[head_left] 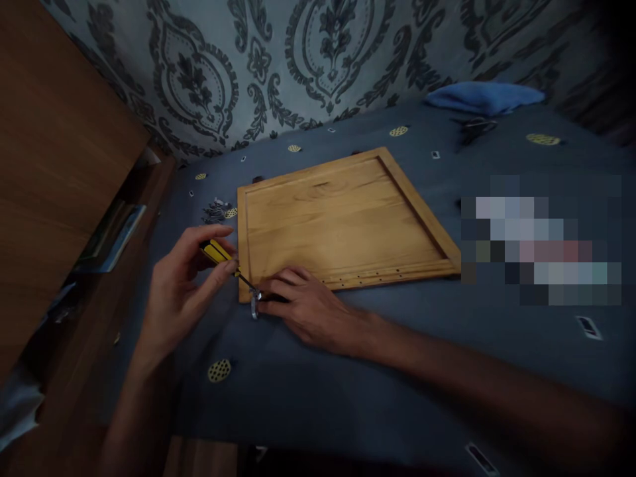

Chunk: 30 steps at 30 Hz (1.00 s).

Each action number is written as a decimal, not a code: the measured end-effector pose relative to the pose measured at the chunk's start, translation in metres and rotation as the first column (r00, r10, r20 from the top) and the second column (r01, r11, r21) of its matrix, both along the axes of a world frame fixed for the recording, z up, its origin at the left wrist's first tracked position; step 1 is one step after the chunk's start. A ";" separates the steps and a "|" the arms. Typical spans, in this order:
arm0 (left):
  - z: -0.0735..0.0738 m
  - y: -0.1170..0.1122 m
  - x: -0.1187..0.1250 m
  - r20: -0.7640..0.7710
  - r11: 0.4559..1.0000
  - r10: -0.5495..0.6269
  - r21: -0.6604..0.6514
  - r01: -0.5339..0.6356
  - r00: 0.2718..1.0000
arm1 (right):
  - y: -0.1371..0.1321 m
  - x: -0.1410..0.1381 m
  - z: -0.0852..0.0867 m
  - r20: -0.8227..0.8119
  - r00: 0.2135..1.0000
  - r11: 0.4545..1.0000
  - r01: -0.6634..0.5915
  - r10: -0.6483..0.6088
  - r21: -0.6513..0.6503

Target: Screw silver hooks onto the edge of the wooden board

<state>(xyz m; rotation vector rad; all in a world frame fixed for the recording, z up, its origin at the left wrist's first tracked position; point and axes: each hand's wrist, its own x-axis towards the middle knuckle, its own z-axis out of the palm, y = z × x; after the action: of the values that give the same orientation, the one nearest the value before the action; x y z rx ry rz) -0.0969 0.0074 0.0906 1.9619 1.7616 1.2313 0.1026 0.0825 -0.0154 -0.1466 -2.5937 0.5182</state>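
Note:
A square wooden panel (342,218) with a raised frame lies flat on a dark blue patterned cloth (318,371). My left hand (183,285) is closed around a yellow and black screwdriver (218,255), its tip pointing at the panel's near left corner. My right hand (303,301) rests on that corner, fingers pinched on a small metal bracket (255,303) held against the panel's edge. A row of small holes runs along the panel's near edge.
A pile of small metal hardware (216,211) lies left of the panel. A blue folded cloth (484,96) and a dark tool (474,127) sit at the back right. Wooden furniture (54,165) with books stands left. A patterned wall rises behind.

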 end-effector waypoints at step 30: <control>-0.002 -0.007 0.005 -0.052 0.994 0.094 0.062 -0.091 0.994 | -0.001 0.003 0.008 0.025 1.000 0.999 0.010 -0.008 -0.048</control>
<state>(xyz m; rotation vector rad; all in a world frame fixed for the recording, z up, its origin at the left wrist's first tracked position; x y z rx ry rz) -0.0922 0.0009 0.0890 1.9847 1.8824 1.2855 0.1052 0.0812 -0.0079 -0.1821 -2.6043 0.5798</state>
